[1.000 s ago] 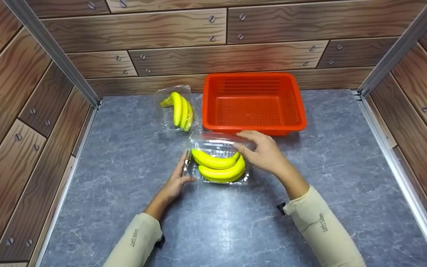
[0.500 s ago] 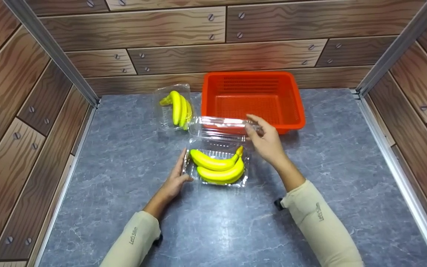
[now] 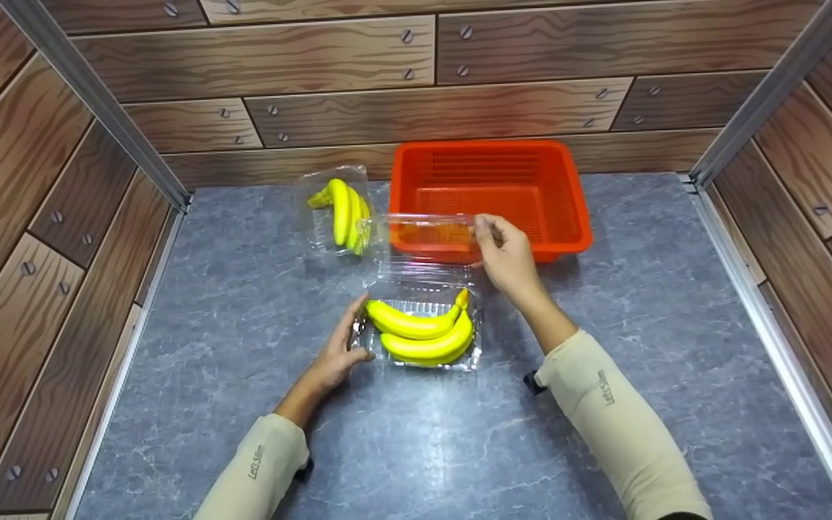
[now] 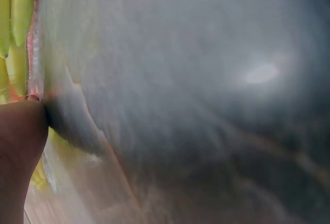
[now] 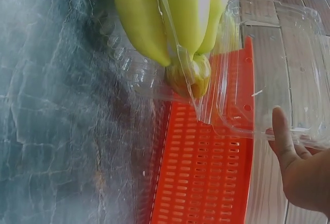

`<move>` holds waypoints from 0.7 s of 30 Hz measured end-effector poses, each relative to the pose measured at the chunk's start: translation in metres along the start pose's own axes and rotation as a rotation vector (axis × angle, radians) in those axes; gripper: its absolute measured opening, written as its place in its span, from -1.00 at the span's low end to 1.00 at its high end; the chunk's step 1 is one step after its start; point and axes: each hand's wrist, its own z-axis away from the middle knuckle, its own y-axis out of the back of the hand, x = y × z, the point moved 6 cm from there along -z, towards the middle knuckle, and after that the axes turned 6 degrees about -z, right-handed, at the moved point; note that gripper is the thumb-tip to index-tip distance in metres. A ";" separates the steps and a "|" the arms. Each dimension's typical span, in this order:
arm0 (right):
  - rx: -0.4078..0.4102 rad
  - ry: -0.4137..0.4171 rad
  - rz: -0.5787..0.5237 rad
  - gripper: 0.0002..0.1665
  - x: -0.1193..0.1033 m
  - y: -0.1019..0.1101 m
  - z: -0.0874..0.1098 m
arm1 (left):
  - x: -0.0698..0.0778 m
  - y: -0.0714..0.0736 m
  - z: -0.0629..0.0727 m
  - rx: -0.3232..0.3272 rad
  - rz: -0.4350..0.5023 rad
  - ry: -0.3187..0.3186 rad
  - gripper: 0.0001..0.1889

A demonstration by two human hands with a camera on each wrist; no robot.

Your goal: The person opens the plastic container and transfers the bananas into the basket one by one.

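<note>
1. Box: clear, ribbed; on table, before red perforated basket. Lid raised.
2. Contents: glossy yellow bananas, curved, stem rightward.
3. Second box, left of basket: banana bunch.
4. Left hand: thumb spread from fingers, at box's left side.
5. Right hand: pinches lid edge.

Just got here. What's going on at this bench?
Someone has a clear plastic container open, with yellow bananas in it. Their left hand rests against its left side; their right hand pinches the edge of the raised lid. Farther back, a red basket stands with another clear pack of bananas to its left.
</note>
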 end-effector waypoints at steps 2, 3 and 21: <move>0.014 -0.004 0.009 -0.47 0.000 -0.002 -0.001 | 0.000 0.000 0.000 -0.008 0.020 0.001 0.13; 0.017 -0.003 0.014 -0.47 0.000 -0.003 -0.001 | 0.000 0.000 0.000 -0.013 0.031 0.003 0.12; 0.063 0.125 0.192 -0.37 0.003 0.009 0.026 | 0.002 -0.001 0.000 -0.042 0.020 -0.008 0.03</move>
